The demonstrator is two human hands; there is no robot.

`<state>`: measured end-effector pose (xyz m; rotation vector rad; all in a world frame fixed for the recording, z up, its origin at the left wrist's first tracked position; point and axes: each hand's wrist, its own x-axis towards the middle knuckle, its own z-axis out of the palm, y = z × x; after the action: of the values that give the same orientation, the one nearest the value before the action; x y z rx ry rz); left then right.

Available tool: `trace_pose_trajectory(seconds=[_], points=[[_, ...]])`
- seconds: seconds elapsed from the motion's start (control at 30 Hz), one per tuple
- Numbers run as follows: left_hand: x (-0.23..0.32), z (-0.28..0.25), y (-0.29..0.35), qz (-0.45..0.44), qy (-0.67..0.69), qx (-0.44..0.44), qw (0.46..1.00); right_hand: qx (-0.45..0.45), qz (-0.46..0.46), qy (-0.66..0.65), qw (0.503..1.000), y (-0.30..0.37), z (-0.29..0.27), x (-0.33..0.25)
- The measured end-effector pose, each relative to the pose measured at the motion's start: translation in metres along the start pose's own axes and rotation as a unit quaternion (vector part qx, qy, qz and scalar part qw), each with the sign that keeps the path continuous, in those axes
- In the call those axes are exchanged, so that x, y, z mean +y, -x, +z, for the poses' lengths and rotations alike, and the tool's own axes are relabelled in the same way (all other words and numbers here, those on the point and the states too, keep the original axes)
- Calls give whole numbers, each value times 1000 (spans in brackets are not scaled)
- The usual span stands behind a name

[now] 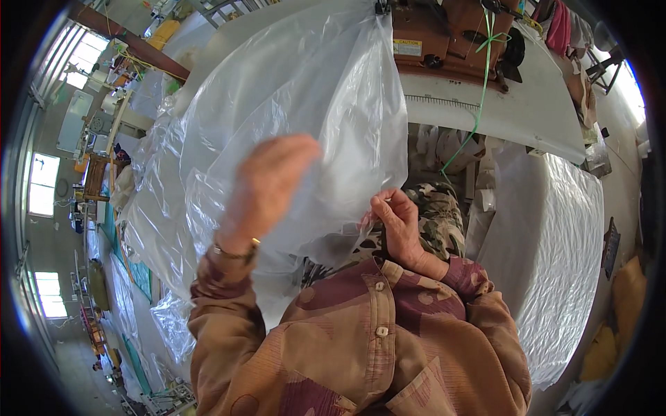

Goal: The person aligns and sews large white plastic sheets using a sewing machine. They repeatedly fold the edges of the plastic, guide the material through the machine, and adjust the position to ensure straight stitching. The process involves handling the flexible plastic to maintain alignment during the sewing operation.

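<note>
Your right hand's (406, 232) fingers were bent and pressed together, pinching the lower edge of the thin, glossy plastic sheet (357, 118); your left hand (274, 184) was a blur above its creased face, so whether those fingers were spread or closed could not be told; the sheet hung in translucent folds from beside the brown, boxy machine (451, 35) on the smooth, pale counter (534, 111); a thin green string (476, 114) dangled there; rightward lay wrinkled, shiny film (565, 263).

Left hand (276, 182), blurred, in front of a clear plastic sheet (277, 97) draped beside a brown machine (440, 41) on the bench (538, 107); right hand (401, 225) pinching the sheet's edge above camouflage trousers (440, 218).
</note>
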<state>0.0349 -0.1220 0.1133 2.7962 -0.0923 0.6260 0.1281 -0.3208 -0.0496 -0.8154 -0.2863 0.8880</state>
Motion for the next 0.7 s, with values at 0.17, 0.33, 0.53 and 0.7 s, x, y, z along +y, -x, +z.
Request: trace_pose_trajectory(seconds=[0.17, 0.33, 0.53, 0.7], points=[[38, 61, 6, -110, 246, -75, 960, -27, -149, 229, 962, 12, 18, -9], [29, 100, 36, -314, 421, -4, 851, -196, -356, 457, 791, -7, 13, -6], [20, 108, 47, -339, 403, -48, 849, -317, -387, 548, 670, -6, 15, -7], [31, 104, 49, -432, 415, -28, 800, -296, -391, 523, 697, -9, 5, -28]])
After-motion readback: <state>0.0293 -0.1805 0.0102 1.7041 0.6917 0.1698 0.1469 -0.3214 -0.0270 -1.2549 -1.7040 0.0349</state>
